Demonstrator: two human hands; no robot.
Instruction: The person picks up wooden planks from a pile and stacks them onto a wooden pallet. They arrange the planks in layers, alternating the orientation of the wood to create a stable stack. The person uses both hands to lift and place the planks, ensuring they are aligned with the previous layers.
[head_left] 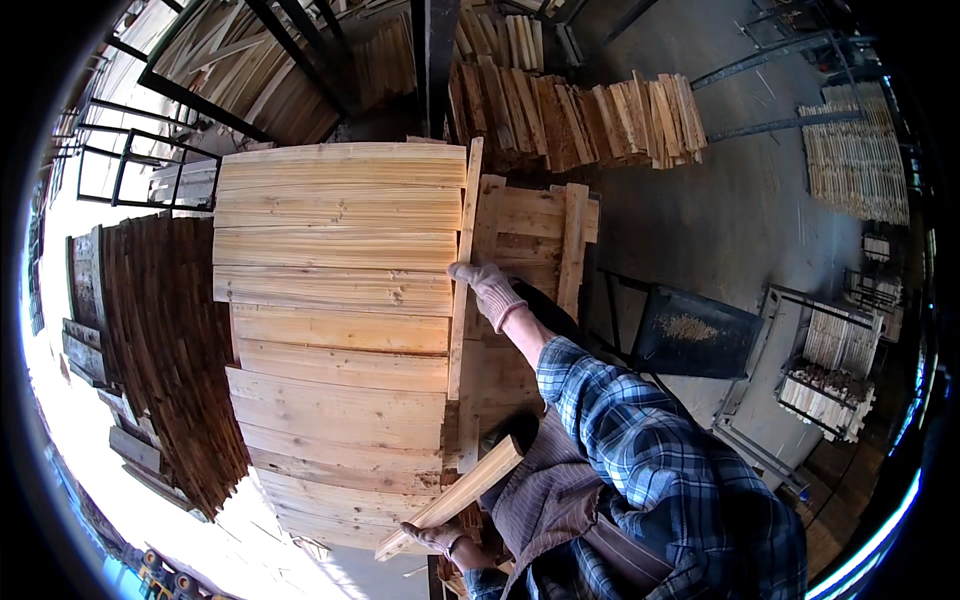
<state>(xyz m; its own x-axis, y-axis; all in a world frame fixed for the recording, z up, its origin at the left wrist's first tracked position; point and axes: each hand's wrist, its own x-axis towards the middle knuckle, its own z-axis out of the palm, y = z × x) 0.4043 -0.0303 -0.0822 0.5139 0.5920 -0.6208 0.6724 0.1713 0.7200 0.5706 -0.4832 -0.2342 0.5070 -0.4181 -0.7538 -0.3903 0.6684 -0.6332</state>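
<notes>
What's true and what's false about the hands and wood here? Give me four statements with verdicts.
1. The right hand touches a narrow wooden strip. True.
2. Both hands are on that same strip. False: the left hand holds a separate, wider board.
3. A stack of dark boards stands left of the pale planks. True.
4. The right sleeve is plain red. False: the right sleeve is blue plaid.

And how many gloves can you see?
2: one glove on the right hand, touching the narrow wooden strip; another glove on the left hand, holding the angled plank near its end.
</notes>
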